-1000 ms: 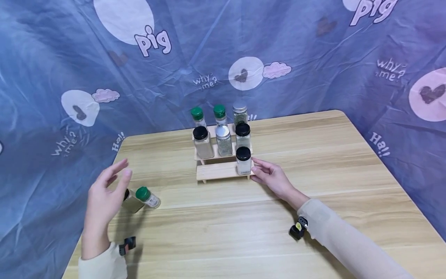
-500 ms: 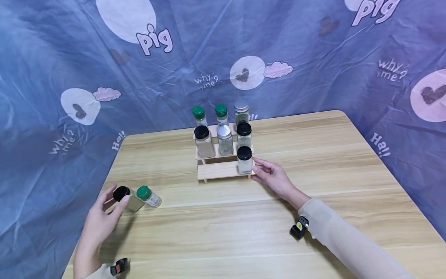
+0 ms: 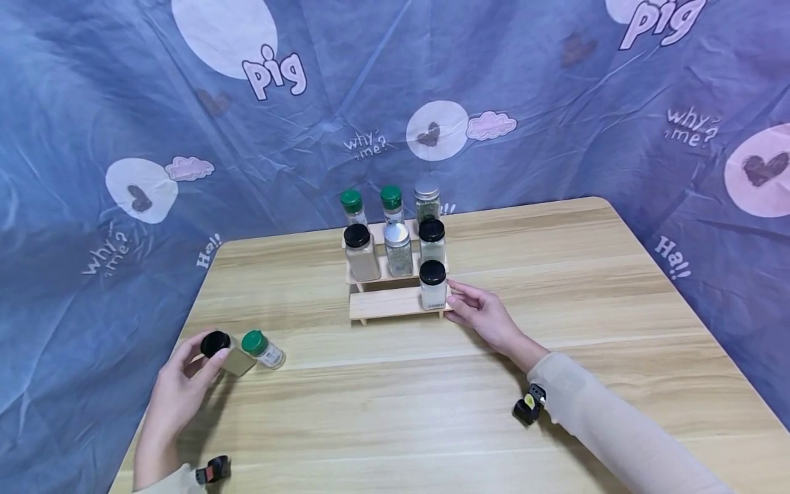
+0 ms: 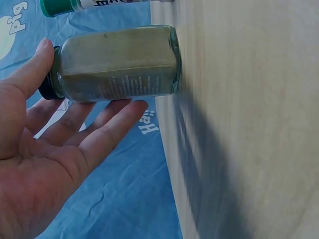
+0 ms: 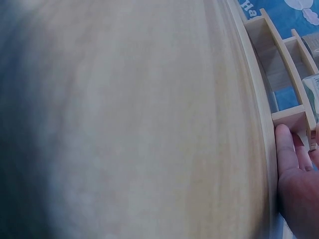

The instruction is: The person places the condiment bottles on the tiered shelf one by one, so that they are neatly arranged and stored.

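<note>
At the left of the table, my left hand (image 3: 179, 391) holds a glass spice jar (image 4: 119, 64) of brownish powder near its black lid (image 3: 215, 343). The thumb is at the lid and the fingers run along the jar's side; the jar stands upright. Close beside it is a spice jar with a green cap (image 3: 264, 350). My right hand (image 3: 484, 319) grips the right end of a stepped wooden spice rack (image 3: 385, 302), its fingers (image 5: 285, 149) against the end support. A black-lidded jar of white contents (image 3: 433, 288) stands on the lowest step next to that hand.
The rack's middle step carries a black-lidded jar (image 3: 363, 257), a silver-lidded jar (image 3: 398, 254) and another black-lidded jar (image 3: 432, 243). Two green-capped jars (image 3: 352, 206) and a silver-lidded herb jar (image 3: 427, 204) stand on the top step. A blue printed cloth (image 3: 296, 151) hangs behind the table.
My left hand has come down onto the black-lidded jar at the left and closed in around its lid. The right hand stays at the rack's end.
</note>
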Demonstrator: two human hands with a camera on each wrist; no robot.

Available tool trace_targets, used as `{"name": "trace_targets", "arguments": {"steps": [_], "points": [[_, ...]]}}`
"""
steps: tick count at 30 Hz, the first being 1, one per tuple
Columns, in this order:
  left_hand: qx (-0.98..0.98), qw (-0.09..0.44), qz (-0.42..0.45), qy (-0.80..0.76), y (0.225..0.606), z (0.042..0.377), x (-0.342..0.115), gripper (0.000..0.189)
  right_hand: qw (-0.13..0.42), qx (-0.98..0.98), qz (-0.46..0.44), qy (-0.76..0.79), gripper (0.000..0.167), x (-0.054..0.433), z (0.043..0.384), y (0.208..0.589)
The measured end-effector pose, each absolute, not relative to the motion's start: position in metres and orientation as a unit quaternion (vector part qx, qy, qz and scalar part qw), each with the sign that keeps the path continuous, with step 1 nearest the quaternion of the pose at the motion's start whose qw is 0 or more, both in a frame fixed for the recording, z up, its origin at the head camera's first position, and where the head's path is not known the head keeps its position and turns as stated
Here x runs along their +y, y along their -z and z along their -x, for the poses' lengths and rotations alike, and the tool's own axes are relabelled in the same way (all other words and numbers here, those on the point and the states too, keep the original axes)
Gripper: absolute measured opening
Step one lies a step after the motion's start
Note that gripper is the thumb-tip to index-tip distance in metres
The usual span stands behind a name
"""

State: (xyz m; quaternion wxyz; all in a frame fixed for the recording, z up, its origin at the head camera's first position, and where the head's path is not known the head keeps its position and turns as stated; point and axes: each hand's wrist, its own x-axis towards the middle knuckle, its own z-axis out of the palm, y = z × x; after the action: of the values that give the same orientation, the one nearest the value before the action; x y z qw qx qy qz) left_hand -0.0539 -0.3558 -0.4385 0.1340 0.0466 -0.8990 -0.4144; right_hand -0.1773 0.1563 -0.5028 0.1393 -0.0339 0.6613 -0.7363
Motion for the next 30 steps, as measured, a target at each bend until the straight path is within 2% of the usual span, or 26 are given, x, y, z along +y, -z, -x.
{"name": "trace_targets", "arguments": {"steps": [7, 13, 17, 23, 30], "points": [[-0.895, 0.168, -0.071, 0.406, 0.422, 0.058, -0.355, 0.043, 0.139, 0.660, 0.034, 0.738, 0.056, 0.156, 0.177, 0.502], [-0.889, 0.219, -0.077, 0.395, 0.389, 0.064, -0.352, 0.044, 0.138, 0.660, 0.037, 0.738, 0.056, 0.157, 0.178, 0.502], [-0.889, 0.234, -0.073, 0.386, 0.364, 0.067, -0.346, 0.044, 0.139, 0.661, 0.036, 0.736, 0.055, 0.157, 0.178, 0.502], [-0.896, 0.230, -0.050, 0.376, 0.335, 0.074, -0.328, 0.046, 0.137, 0.661, 0.031, 0.737, 0.055, 0.157, 0.178, 0.502], [-0.897, 0.208, 0.040, 0.388, 0.325, 0.093, -0.293, 0.046, 0.138, 0.661, 0.034, 0.737, 0.055, 0.156, 0.176, 0.500]]}}
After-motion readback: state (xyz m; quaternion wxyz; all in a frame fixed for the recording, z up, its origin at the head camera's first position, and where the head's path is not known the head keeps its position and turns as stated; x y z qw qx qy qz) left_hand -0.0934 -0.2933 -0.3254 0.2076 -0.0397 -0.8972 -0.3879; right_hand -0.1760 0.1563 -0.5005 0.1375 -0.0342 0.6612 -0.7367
